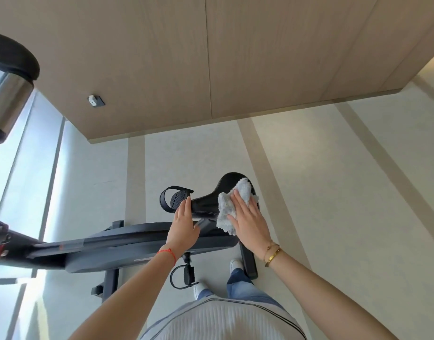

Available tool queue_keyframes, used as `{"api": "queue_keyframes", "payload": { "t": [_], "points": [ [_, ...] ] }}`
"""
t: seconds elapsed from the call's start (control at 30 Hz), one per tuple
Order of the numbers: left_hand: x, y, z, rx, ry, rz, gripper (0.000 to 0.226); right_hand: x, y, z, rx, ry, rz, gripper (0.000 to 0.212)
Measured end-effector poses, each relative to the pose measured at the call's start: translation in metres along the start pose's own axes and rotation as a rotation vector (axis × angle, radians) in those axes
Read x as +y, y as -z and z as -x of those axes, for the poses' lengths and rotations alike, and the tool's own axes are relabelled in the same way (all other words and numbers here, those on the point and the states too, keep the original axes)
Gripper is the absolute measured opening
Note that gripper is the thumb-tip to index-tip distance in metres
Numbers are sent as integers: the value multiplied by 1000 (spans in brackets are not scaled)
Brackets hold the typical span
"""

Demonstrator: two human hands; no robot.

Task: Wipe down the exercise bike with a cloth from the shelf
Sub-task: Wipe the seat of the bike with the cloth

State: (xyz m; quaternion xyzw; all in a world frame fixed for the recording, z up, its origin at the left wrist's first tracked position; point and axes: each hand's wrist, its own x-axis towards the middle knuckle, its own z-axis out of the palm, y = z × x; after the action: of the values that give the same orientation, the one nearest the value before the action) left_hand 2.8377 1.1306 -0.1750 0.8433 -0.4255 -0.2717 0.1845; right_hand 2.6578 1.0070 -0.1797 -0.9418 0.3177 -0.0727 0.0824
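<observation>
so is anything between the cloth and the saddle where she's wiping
Nothing visible. The cloth lies directly on the rear of the saddle, pressed flat by the right hand. The left hand rests on the saddle's nose, clear of the cloth.

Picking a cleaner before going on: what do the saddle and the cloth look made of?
Saddle: smooth black vinyl or leather-like cover, going by its slight sheen and a stitched seam along the edge. Cloth: fluffy light grey microfibre or terry, going by its looped, shaggy pile.

Home gym rm: exercise bike (137,244) on pale tile floor (333,192), wood wall panels (162,57), big window (27,155).
</observation>
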Motion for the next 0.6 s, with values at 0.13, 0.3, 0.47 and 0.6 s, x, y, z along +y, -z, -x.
{"api": "queue_keyframes", "payload": {
  "t": [0.13,0.3,0.47,0.6],
  "points": [
    [1,-2,0,20,26,33,82,-34,-9,-13,-62,47,4,68],
    [1,-4,-2,35,35,38,81,-33,-18,-30,-184,249,32,68],
    [3,-7,-1,62,57,56,82,20,0,-35,-150,133,-69,62],
    [11,-10,-2,97,103,103,82,32,9,-70,-163,-42,-233,57]
  ]
}}
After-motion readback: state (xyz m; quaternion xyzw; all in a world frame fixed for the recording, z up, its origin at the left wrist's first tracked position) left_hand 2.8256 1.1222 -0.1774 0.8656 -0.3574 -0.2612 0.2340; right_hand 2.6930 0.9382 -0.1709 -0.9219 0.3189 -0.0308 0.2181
